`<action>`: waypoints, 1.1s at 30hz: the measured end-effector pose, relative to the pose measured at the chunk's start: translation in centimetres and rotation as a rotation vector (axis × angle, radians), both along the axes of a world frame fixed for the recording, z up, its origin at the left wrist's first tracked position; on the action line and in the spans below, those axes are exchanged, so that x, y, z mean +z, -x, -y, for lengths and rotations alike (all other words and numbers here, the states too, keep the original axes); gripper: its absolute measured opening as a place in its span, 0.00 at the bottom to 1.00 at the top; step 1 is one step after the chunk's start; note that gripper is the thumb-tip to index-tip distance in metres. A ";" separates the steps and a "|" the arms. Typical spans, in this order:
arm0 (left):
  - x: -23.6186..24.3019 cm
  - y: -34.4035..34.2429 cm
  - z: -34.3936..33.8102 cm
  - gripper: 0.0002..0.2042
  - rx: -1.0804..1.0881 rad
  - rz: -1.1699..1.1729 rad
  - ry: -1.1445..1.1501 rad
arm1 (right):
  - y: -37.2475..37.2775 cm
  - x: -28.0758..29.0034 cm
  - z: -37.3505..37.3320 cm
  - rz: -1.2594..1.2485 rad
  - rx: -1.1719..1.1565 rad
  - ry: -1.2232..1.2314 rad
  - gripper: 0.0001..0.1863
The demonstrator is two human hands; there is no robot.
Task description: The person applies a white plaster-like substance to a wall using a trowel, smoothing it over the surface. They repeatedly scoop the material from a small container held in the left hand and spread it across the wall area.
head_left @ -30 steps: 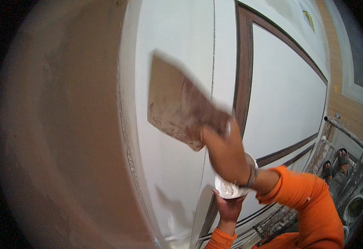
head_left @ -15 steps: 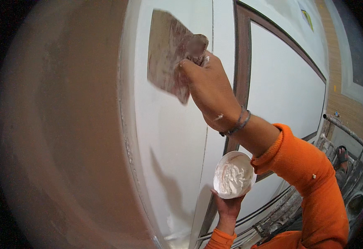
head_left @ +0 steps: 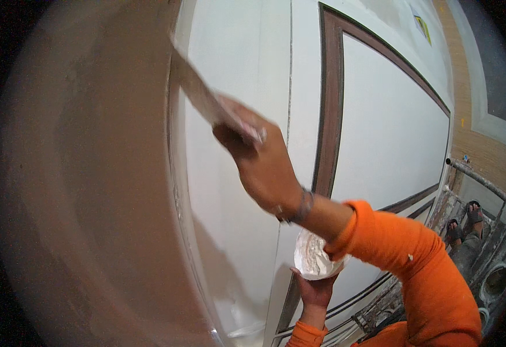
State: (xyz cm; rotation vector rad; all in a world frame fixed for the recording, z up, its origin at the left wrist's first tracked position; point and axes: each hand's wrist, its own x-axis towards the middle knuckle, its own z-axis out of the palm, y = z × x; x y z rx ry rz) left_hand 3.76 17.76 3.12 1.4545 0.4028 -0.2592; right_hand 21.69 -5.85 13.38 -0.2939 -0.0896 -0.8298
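A wide putty knife [head_left: 196,85] is gripped in my right hand [head_left: 270,168], its blade turned nearly edge-on and slightly blurred. The blade's far end overlaps the seam [head_left: 175,168] between the brown surface and the white wall; whether it touches cannot be told. Lower down, my left hand [head_left: 315,293] supports a white bowl [head_left: 322,276] from beneath. White putty [head_left: 311,251] lies inside the bowl, smeared up its side. My right sleeve and forearm cover the bowl's upper right part.
A broad brown surface [head_left: 102,173] fills the left side. White wall panels [head_left: 392,121] with dark brown moulding [head_left: 328,104] stand to the right. At lower right are a metal rail [head_left: 484,185], sandalled feet [head_left: 473,214] on a splattered platform, and a round bucket [head_left: 496,280].
My right hand has swung down and left, turning the putty knife from broadside to nearly edge-on and bringing it over the seam. My forearm now hides more of the bowl.
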 end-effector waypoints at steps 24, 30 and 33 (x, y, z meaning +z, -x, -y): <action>0.3 -0.1 2.3 0.49 0.009 -0.021 0.003 | -2.4 -2.9 6.4 -0.207 -0.012 0.217 0.14; 0.1 1.0 1.2 0.39 0.054 0.017 0.229 | 1.1 2.0 3.4 -0.094 0.013 0.173 0.14; -2.1 1.0 1.9 0.41 0.148 -0.083 0.259 | 7.1 1.5 -0.5 -0.144 0.008 0.261 0.15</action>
